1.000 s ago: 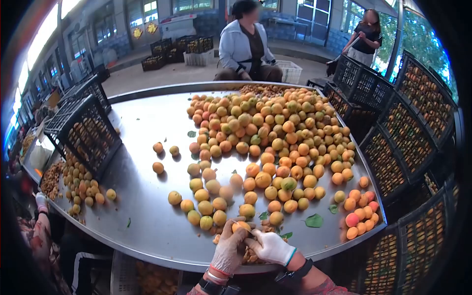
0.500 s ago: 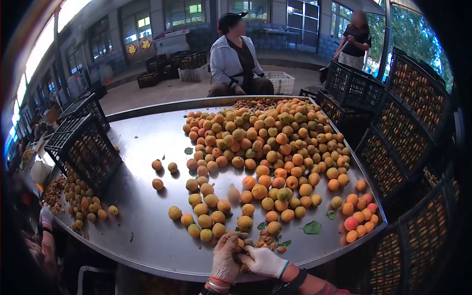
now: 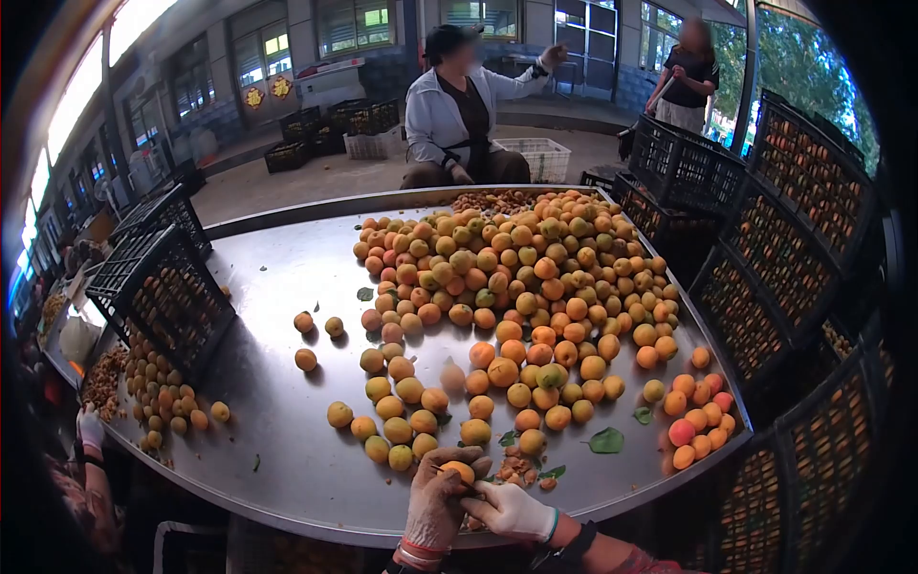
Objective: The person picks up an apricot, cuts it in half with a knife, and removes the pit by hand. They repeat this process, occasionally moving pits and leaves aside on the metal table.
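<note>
My left hand (image 3: 435,504), in a stained glove, is closed around an apricot (image 3: 458,471) at the table's near edge. Close beside it, my white-gloved right hand (image 3: 517,511) has its fingers pinched together just below the fruit. Whatever the right fingers grip, if anything, is hidden or too small to name. A small heap of brown pits (image 3: 517,469) lies just beyond my hands, with bits of green leaf around it. Loose apricots (image 3: 424,422) are scattered past that, in front of a large apricot pile (image 3: 535,258).
A metal table (image 3: 277,440) with a raised rim carries everything. Orange-red apricots (image 3: 703,421) are grouped at its right corner. A tipped black crate (image 3: 177,297) spills fruit at left, near another worker's gloved hand (image 3: 90,428). Stacked crates (image 3: 765,258) line the right. A person (image 3: 469,115) sits opposite.
The apricot in my left hand now shows more clearly between the fingers, as that hand has turned slightly. The person opposite has raised and stretched an arm sideways.
</note>
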